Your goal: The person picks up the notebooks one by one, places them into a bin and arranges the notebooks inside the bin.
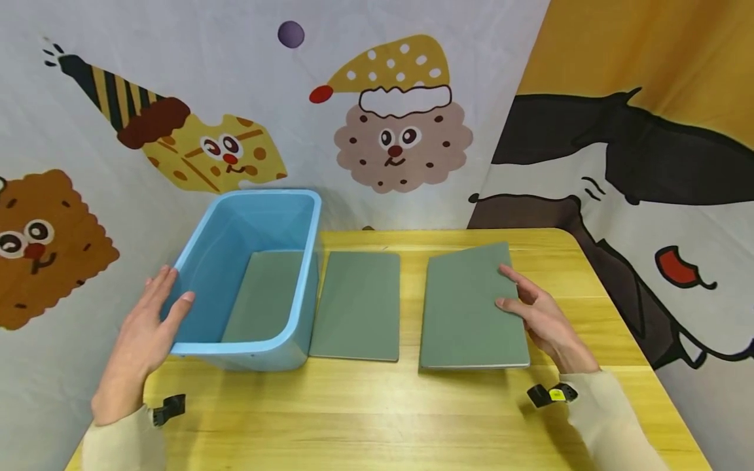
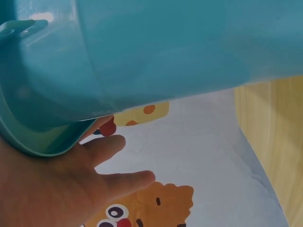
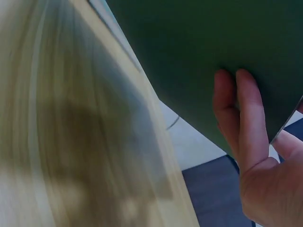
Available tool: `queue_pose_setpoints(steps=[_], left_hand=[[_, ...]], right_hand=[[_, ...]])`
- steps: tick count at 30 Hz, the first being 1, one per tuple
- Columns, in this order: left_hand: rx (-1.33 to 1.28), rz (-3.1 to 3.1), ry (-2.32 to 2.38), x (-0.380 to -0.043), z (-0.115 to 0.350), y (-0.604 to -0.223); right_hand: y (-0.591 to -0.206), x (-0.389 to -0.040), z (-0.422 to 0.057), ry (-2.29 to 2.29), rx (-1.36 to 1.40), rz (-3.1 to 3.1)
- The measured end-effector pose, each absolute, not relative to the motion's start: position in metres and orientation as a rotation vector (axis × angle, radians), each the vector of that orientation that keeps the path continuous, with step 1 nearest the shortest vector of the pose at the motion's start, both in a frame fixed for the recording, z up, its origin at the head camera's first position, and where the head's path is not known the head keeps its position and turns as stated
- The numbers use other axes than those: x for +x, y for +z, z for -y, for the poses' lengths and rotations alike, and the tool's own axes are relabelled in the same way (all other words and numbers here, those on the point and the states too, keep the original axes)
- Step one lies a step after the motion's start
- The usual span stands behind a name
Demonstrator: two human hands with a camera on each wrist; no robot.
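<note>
In the head view, my right hand (image 1: 548,324) pinches the right edge of a green notebook (image 1: 471,314), thumb and a finger on top. The right wrist view shows two fingers (image 3: 251,113) under its green back cover (image 3: 189,56). The notebook's right side is raised and tilted. My left hand (image 1: 141,327) touches the left rim of a light blue plastic bin (image 1: 300,320), thumb over the rim and fingers extended along the outside. In the left wrist view its fingers (image 2: 128,182) are straight and spread below the rim. A green notebook (image 1: 268,294) lies inside the bin.
Another green notebook (image 1: 359,307) lies flat on the yellow wooden table (image 1: 353,412), between the bin and the held notebook. A cloth with cartoon figures (image 1: 235,78) hangs behind and beside the table. The table's right edge runs beyond my right hand.
</note>
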State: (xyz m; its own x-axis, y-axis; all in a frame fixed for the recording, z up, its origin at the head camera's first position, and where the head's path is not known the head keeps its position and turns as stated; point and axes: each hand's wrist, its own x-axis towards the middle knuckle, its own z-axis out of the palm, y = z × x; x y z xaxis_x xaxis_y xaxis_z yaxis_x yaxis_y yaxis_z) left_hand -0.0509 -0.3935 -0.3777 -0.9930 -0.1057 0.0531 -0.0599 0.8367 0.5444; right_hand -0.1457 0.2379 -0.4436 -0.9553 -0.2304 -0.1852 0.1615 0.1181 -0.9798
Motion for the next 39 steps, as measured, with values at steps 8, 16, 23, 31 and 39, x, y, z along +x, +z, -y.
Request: queue_pose_setpoints(steps=[8, 16, 23, 31, 39], left_hand=[[0.149, 2.94, -0.855, -0.051, 0.394, -0.379], [0.163, 2.941, -0.852, -0.049, 0.394, -0.378], [0.147, 2.933, -0.86, -0.051, 0.395, -0.377], [0.151, 2.929, -0.866, -0.051, 0.394, -0.376], [0.152, 2.937, -0.87, -0.051, 0.394, -0.376]], right_hand=[[-0.43, -0.139, -0.223, -2.051, -0.087, -2.026], [-0.416, -0.133, -0.208, -2.145, -0.078, -1.92], [-0.402, -0.127, -0.2, -2.231, -0.087, -1.844], [-0.392, -0.12, -0.187, -2.325, -0.088, -1.803], [-0.378, -0.116, -0.164, -2.378, -0.014, -1.774]])
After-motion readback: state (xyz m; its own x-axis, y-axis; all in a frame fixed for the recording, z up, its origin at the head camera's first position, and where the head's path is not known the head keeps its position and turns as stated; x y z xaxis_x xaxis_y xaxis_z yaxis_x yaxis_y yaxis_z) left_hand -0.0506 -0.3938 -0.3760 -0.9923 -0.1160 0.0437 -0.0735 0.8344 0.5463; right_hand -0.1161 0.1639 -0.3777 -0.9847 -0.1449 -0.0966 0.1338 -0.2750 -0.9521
